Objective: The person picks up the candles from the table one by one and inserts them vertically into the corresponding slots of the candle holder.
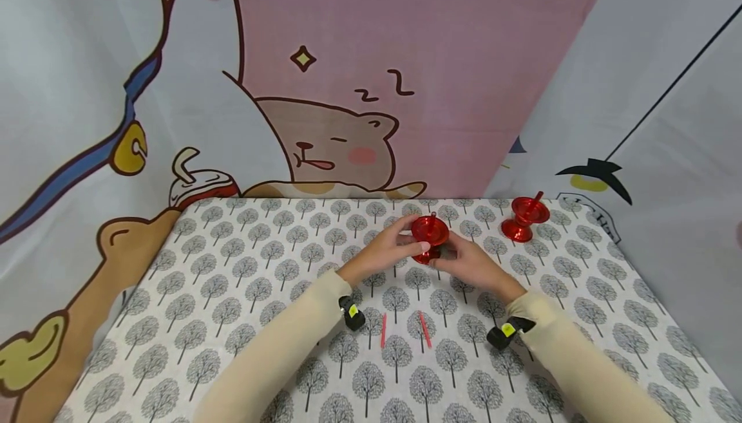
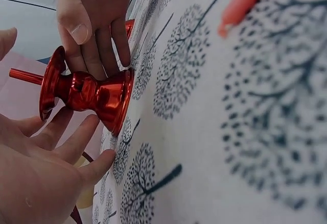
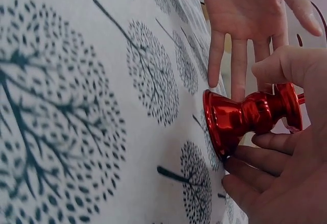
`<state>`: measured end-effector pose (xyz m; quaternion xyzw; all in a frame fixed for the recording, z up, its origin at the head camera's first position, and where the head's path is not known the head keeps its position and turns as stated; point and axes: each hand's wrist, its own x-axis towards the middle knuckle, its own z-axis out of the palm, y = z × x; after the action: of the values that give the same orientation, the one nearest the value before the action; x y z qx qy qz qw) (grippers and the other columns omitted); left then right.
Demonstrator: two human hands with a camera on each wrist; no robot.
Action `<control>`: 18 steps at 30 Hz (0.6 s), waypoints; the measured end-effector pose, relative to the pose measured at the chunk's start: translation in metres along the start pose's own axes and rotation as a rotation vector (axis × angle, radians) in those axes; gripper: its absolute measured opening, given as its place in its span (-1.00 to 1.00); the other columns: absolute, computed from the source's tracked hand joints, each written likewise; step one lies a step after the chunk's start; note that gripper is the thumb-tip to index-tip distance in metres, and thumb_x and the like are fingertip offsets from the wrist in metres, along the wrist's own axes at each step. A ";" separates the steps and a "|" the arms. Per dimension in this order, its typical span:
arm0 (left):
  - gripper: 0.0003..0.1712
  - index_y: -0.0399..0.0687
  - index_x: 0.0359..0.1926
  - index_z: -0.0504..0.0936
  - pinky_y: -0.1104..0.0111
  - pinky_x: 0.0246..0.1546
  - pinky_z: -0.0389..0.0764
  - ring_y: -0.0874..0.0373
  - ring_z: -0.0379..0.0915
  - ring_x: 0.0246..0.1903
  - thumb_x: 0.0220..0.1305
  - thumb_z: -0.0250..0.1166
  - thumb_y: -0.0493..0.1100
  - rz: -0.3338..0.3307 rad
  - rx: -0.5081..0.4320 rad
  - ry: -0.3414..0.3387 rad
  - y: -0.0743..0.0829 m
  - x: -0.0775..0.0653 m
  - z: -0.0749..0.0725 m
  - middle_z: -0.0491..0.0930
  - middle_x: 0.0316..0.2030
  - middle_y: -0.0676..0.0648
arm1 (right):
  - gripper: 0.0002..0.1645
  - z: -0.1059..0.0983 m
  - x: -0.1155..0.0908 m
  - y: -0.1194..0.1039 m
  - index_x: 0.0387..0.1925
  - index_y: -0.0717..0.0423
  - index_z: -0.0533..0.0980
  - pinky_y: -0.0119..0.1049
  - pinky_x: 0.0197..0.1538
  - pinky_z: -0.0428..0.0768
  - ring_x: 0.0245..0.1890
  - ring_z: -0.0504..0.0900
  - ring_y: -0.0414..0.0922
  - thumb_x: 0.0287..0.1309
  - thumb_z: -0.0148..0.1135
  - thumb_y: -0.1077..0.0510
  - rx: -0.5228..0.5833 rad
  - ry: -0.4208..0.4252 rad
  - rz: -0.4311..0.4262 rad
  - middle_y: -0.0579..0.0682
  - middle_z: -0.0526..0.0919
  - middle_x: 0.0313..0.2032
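Note:
A shiny red candle holder (image 1: 430,230) stands on the tablecloth between my two hands, a thin red stick rising from its cup. My left hand (image 1: 388,247) is at its left side, thumb in front of the cup in the head view. In the left wrist view, the left fingers (image 2: 76,145) lie extended beside the stem (image 2: 84,89). From the right, my right hand (image 1: 468,262) reaches to the base, and its fingers (image 3: 260,165) run loosely along the holder's side in the right wrist view. Neither hand is curled round it.
Another red candle holder (image 1: 524,218), also with a thin stick, stands at the table's back right. Two thin red sticks (image 1: 383,330) lie nearer me on the tree-print cloth (image 1: 249,346). Printed curtains (image 1: 464,56) border the table's back and sides.

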<state>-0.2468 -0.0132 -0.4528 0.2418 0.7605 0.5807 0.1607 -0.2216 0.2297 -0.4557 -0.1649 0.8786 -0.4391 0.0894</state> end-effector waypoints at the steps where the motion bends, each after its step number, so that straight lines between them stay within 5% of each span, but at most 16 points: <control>1: -0.08 0.01 0.76 0.14 0.07 0.33 0.64 -0.06 0.53 0.41 0.59 0.34 0.05 0.001 0.000 -0.002 0.000 -0.002 -0.001 0.37 0.59 -0.16 | -0.18 0.001 -0.001 -0.002 0.60 0.25 0.35 0.32 0.33 0.60 0.36 0.60 0.29 0.44 0.41 0.12 0.007 -0.010 -0.012 0.28 0.61 0.38; 8: -0.06 -0.02 0.77 0.10 -0.07 0.40 0.55 -0.12 0.54 0.40 0.57 0.32 0.02 0.022 0.013 -0.017 0.000 -0.018 -0.006 0.48 0.51 -0.22 | -0.28 0.006 -0.005 -0.011 0.50 0.22 0.47 0.40 0.35 0.56 0.35 0.62 0.30 0.41 0.43 0.13 -0.027 -0.043 -0.025 0.24 0.62 0.36; 18: -0.12 -0.13 0.76 0.09 0.03 0.41 0.57 -0.19 0.50 0.44 0.61 0.30 -0.16 0.074 -0.018 -0.056 -0.002 -0.039 -0.009 0.40 0.56 -0.26 | -0.24 0.013 -0.013 -0.021 0.49 0.23 0.49 0.26 0.21 0.68 0.22 0.68 0.22 0.33 0.44 0.10 -0.099 -0.075 -0.079 0.22 0.67 0.29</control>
<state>-0.2199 -0.0426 -0.4533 0.2847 0.7411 0.5859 0.1626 -0.2017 0.2131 -0.4464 -0.2200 0.8881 -0.3919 0.0969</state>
